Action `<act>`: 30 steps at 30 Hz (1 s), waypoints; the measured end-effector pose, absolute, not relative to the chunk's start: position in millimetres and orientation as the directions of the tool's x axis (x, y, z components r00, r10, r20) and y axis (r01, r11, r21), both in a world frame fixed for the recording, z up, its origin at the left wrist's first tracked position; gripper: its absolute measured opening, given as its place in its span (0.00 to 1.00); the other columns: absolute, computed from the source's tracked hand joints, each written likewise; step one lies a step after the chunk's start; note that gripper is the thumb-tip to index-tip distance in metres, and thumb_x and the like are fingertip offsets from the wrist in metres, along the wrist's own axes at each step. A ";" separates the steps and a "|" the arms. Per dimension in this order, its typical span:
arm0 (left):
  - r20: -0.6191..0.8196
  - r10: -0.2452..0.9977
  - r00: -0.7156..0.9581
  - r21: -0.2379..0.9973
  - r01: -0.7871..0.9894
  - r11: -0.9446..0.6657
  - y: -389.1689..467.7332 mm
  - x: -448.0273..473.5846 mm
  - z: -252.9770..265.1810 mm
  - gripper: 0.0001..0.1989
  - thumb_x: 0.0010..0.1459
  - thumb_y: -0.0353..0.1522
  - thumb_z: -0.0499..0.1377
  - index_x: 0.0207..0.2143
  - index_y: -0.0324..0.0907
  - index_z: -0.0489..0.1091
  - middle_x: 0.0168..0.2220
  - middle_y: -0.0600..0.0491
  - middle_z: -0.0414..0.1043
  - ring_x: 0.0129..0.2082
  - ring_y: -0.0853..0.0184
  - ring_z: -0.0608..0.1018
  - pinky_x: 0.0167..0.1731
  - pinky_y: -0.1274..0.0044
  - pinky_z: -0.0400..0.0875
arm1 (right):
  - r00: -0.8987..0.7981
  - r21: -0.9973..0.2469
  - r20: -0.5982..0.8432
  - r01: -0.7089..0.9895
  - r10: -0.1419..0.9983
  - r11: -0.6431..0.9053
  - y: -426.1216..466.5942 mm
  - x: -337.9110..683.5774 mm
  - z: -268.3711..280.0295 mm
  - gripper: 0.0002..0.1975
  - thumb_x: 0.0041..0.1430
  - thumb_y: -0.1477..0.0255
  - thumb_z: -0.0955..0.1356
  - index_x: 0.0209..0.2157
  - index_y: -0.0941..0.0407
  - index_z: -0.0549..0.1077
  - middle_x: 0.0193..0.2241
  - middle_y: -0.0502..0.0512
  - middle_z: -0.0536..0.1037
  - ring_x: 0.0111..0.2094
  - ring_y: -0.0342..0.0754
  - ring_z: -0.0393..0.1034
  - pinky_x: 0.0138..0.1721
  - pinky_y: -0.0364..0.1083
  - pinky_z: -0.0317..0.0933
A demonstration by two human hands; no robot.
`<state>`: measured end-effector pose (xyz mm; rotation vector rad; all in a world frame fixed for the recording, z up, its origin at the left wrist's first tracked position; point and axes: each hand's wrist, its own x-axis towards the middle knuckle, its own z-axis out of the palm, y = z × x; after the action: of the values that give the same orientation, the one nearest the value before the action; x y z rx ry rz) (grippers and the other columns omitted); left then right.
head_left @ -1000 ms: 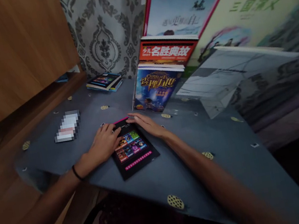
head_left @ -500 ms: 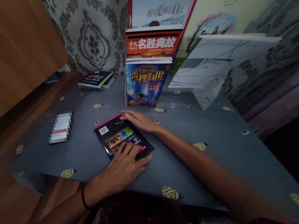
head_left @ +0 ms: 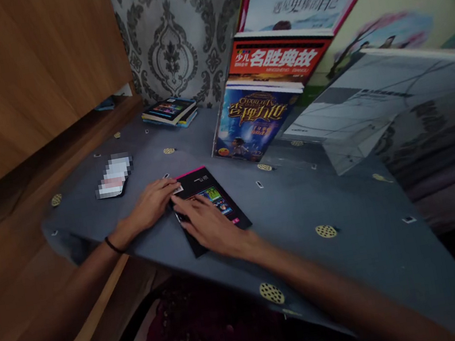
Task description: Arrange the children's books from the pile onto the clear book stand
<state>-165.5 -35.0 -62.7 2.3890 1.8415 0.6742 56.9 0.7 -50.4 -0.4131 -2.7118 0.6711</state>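
Observation:
A dark book (head_left: pixel 232 207) with a pink top edge and small colour pictures on its upward cover lies flat on the table. My left hand (head_left: pixel 155 202) rests at its upper left corner, fingers stretched out over the barcode area. Across the lower left part of the cover lies my right hand (head_left: pixel 210 224), palm down with fingers extended toward the book's left edge. Neither hand grips the book. Part of the cover's pictures is hidden under the right hand.
A phone (head_left: pixel 114 176) with a blurred screen lies at the left. Two or more stacked books (head_left: pixel 169 110) sit by the wall. Behind, a blue book (head_left: pixel 256 122), an orange-red book (head_left: pixel 279 61) and a grey-white book (head_left: pixel 393 90) stand propped up on the patterned tablecloth (head_left: pixel 290 230).
My left hand has moved from the book's lower part to its upper left corner. My right hand has come from the top right corner down across the cover. The view has shifted left.

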 end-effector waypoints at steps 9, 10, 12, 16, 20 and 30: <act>0.359 0.907 0.221 0.299 0.893 -0.336 -34.8 -167.3 -68.0 0.19 0.73 0.35 0.46 0.57 0.42 0.72 0.57 0.46 0.73 0.57 0.59 0.75 0.57 0.63 0.70 | -0.945 -0.710 0.172 0.077 0.279 0.700 -30.3 149.5 -51.4 0.19 0.73 0.70 0.60 0.61 0.49 0.70 0.59 0.53 0.76 0.61 0.48 0.69 0.66 0.58 0.60; 0.365 0.905 0.221 0.295 0.894 -0.337 -34.5 -167.6 -68.1 0.19 0.73 0.35 0.46 0.56 0.42 0.72 0.57 0.46 0.73 0.57 0.59 0.75 0.56 0.63 0.71 | -0.936 -0.726 0.174 0.088 0.305 0.683 -25.5 158.9 -51.7 0.19 0.73 0.69 0.60 0.60 0.49 0.71 0.57 0.53 0.77 0.60 0.49 0.70 0.66 0.58 0.60; 0.370 0.902 0.223 0.283 0.898 -0.338 -33.9 -167.5 -67.9 0.20 0.73 0.35 0.46 0.56 0.42 0.72 0.57 0.46 0.74 0.55 0.59 0.76 0.55 0.64 0.71 | -0.893 -0.746 0.190 0.139 0.408 0.651 -14.3 175.2 -52.9 0.18 0.73 0.68 0.61 0.58 0.48 0.74 0.54 0.52 0.80 0.59 0.51 0.71 0.65 0.60 0.61; 0.340 0.915 0.215 0.248 0.918 -0.308 -35.1 -165.0 -65.9 0.19 0.72 0.34 0.46 0.57 0.43 0.72 0.57 0.46 0.74 0.56 0.59 0.76 0.56 0.62 0.71 | -0.756 -0.806 0.190 0.243 0.626 0.540 2.3 196.7 -55.2 0.17 0.72 0.65 0.63 0.57 0.48 0.75 0.45 0.52 0.84 0.52 0.52 0.78 0.59 0.59 0.69; 0.254 0.932 0.260 0.144 0.942 -0.302 -47.3 -160.2 -59.5 0.22 0.69 0.27 0.45 0.61 0.41 0.68 0.62 0.43 0.70 0.61 0.56 0.73 0.60 0.57 0.66 | -0.707 -0.781 0.242 0.265 0.664 0.566 3.2 201.3 -56.1 0.15 0.70 0.66 0.65 0.54 0.48 0.78 0.43 0.52 0.85 0.52 0.53 0.78 0.58 0.59 0.70; -0.060 0.784 0.617 -0.057 0.782 -0.620 -53.2 -147.5 -15.9 0.34 0.62 0.22 0.52 0.69 0.51 0.55 0.68 0.47 0.63 0.67 0.58 0.66 0.68 0.55 0.49 | -0.777 -0.578 0.351 0.259 0.522 0.774 4.3 191.3 -60.1 0.17 0.68 0.68 0.66 0.56 0.49 0.76 0.57 0.58 0.77 0.61 0.56 0.69 0.60 0.64 0.66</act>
<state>-147.5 -53.2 -15.9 2.8476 1.3796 -0.1255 191.3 4.3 -60.1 -0.5852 -2.4622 0.7018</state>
